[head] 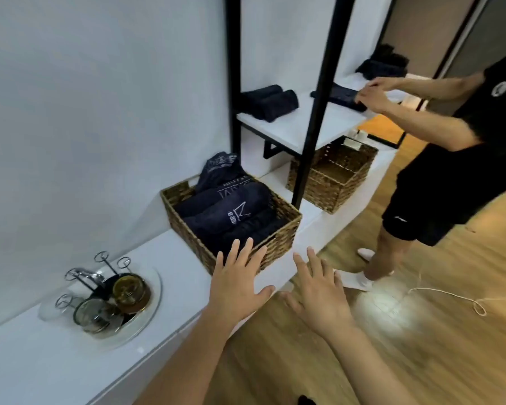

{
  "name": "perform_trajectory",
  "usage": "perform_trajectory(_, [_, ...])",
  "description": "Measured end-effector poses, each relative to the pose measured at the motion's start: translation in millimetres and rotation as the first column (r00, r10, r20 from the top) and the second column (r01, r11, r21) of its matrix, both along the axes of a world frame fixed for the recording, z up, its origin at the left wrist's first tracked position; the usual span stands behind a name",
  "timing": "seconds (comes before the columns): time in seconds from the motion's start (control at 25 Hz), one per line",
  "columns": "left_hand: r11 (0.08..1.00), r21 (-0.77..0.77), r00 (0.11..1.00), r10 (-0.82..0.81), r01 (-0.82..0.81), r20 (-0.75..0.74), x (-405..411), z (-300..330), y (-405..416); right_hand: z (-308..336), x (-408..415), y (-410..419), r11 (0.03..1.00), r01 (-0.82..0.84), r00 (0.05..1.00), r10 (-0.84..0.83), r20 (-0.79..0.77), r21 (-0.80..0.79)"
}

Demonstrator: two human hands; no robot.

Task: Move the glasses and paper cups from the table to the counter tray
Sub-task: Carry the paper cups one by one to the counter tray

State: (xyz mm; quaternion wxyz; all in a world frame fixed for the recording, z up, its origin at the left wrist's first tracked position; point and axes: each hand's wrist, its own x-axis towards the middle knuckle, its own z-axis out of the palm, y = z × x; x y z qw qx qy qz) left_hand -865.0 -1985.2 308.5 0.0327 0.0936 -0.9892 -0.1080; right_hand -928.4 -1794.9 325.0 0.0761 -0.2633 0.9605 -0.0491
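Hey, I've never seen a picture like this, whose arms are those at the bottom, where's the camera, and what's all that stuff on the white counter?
The camera sits on a person's head, looking down, so the two bare arms are the wearer's own. The left hand and right hand are spread open and hold nothing. On the white counter a clear glass tray carries a wire rack, an amber glass and a smoky glass. Beside it a wicker basket holds folded dark cloth. A second person handles dark cloth on the shelf.
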Motion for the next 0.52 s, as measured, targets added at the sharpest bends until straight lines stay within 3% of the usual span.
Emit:
perform_trajectory(0.24, [0.906, 0.002, 0.905, -0.424, 0.424, 0.046, -109.0, 1.5, 184.6, 0.4, -24.3, 194.0, 0.916, 0.399, 0.917, -0.400, -0.009, -0.039])
perform_trajectory(0.52, [0.754, 0.010, 0.754, -0.656, 0.656, 0.027, -208.0, 8.3, 395.6, -3.5, -70.2, 388.9, 0.750, 0.659, 0.752, -0.659, 0.021, -0.054])
